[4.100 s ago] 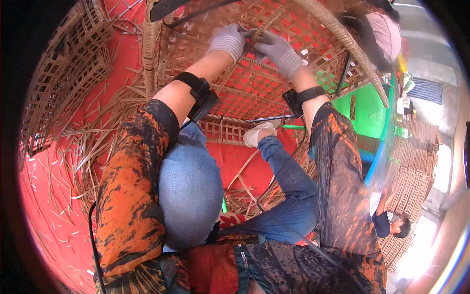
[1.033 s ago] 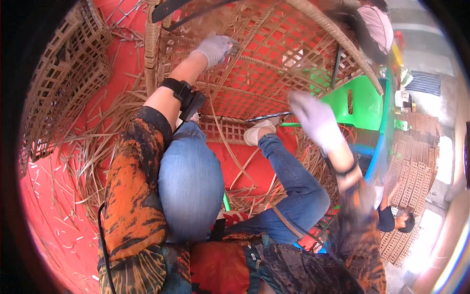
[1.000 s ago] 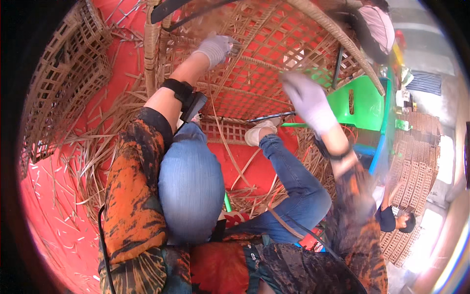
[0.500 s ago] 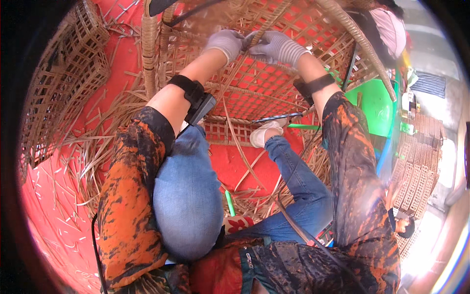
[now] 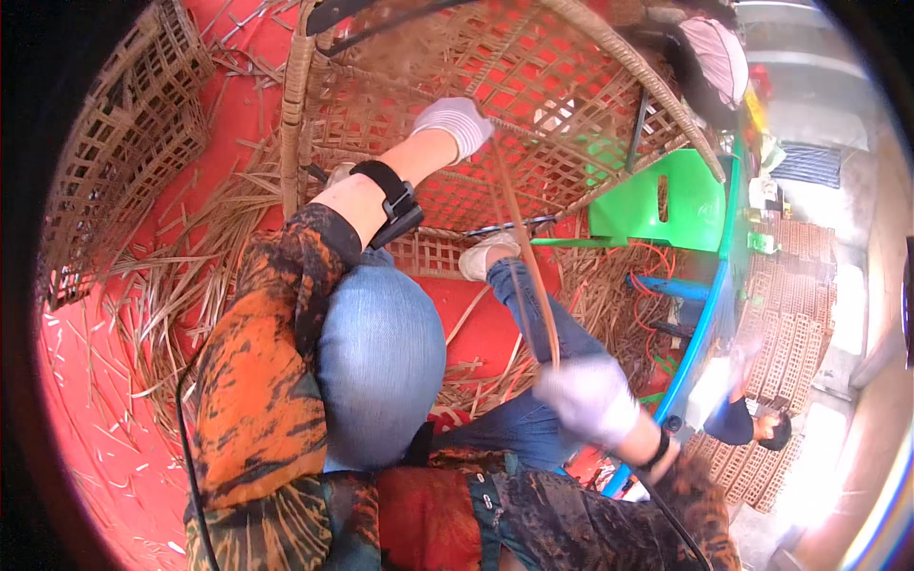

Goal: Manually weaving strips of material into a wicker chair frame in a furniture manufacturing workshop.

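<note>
A large woven wicker frame [image 5: 400,205] with open lattice stands in front of my knees. My left hand [image 5: 454,129], in a striped pale glove, is closed on the lattice near its middle; its fingertips are hidden. From beside that hand a long brown cane strip [image 5: 535,271] runs taut down to my right hand [image 5: 588,402]. My right hand, gloved too and blurred by motion, is low over my right thigh, closed on the strip's lower part. A thick wrapped rim [image 5: 633,62] arches along the frame's upper right.
Loose cane strips [image 5: 176,309] litter the red floor covering [image 5: 105,400]. Another woven lattice piece [image 5: 124,143] stands at the left. A green plastic chair [image 5: 681,214] and a blue tube [image 5: 700,333] are at the right. Other people [image 5: 714,62] sit nearby, beside stacked woven pieces [image 5: 795,362].
My right hand has left the lattice and swung down toward me, drawing the cane strip out long. My left hand stays at the lattice, slightly lower. The frame has shifted left at its right side.
</note>
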A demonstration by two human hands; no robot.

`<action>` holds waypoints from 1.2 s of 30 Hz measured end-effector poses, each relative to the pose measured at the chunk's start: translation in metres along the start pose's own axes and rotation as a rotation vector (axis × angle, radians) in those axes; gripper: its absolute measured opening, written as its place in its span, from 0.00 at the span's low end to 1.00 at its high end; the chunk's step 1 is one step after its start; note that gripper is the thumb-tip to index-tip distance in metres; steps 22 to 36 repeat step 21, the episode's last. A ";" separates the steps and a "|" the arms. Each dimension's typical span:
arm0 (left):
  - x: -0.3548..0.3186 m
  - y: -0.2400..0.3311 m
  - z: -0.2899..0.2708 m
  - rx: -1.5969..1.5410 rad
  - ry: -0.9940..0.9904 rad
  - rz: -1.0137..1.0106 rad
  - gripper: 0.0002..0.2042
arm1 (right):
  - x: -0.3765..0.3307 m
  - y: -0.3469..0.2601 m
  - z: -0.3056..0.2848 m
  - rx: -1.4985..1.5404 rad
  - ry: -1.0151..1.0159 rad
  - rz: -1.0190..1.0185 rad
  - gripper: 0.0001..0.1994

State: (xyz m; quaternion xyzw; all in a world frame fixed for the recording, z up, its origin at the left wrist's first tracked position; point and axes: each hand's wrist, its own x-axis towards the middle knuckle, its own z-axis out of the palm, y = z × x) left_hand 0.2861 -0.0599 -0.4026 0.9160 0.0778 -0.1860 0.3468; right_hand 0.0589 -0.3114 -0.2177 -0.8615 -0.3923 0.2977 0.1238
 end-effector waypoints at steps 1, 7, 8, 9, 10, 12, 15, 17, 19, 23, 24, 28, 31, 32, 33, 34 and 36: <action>0.008 -0.009 0.009 0.047 0.057 0.025 0.20 | -0.045 -0.006 0.024 0.097 -0.057 0.034 0.01; 0.027 0.010 0.010 0.251 -0.031 0.342 0.14 | -0.192 0.007 0.063 -0.089 -0.904 0.493 0.08; 0.024 0.006 0.009 0.265 0.008 0.366 0.13 | -0.153 0.012 0.021 -0.223 -0.877 0.623 0.09; 0.021 -0.001 0.010 0.269 0.005 0.365 0.13 | -0.122 0.022 -0.001 -0.279 -0.700 0.687 0.11; 0.010 -0.035 0.003 0.407 0.030 0.444 0.13 | -0.082 0.047 -0.003 -0.262 -0.300 0.462 0.12; 0.014 -0.045 0.010 0.491 0.054 0.584 0.12 | 0.005 0.079 -0.019 -0.083 0.169 0.249 0.13; 0.008 -0.027 0.008 -0.166 -0.047 0.271 0.11 | 0.139 0.111 -0.043 -0.041 0.568 0.081 0.11; 0.010 -0.014 0.008 -0.464 -0.191 0.165 0.11 | 0.217 0.128 -0.048 -0.214 0.633 0.220 0.11; 0.020 -0.020 0.014 -0.392 -0.076 0.225 0.12 | 0.276 0.135 -0.048 -0.259 0.590 0.325 0.15; 0.027 -0.037 0.024 -0.321 0.040 0.268 0.12 | 0.307 0.124 -0.052 -0.244 0.426 0.396 0.18; 0.027 -0.037 0.024 -0.321 0.040 0.268 0.12 | 0.307 0.124 -0.052 -0.244 0.426 0.396 0.18; 0.027 -0.037 0.024 -0.321 0.040 0.268 0.12 | 0.307 0.124 -0.052 -0.244 0.426 0.396 0.18; 0.027 -0.037 0.024 -0.321 0.040 0.268 0.12 | 0.307 0.124 -0.052 -0.244 0.426 0.396 0.18; 0.027 -0.037 0.024 -0.321 0.040 0.268 0.12 | 0.307 0.124 -0.052 -0.244 0.426 0.396 0.18; 0.027 -0.037 0.024 -0.321 0.040 0.268 0.12 | 0.307 0.124 -0.052 -0.244 0.426 0.396 0.18; 0.027 -0.037 0.024 -0.321 0.040 0.268 0.12 | 0.307 0.124 -0.052 -0.244 0.426 0.396 0.18; 0.027 -0.037 0.024 -0.321 0.040 0.268 0.12 | 0.307 0.124 -0.052 -0.244 0.426 0.396 0.18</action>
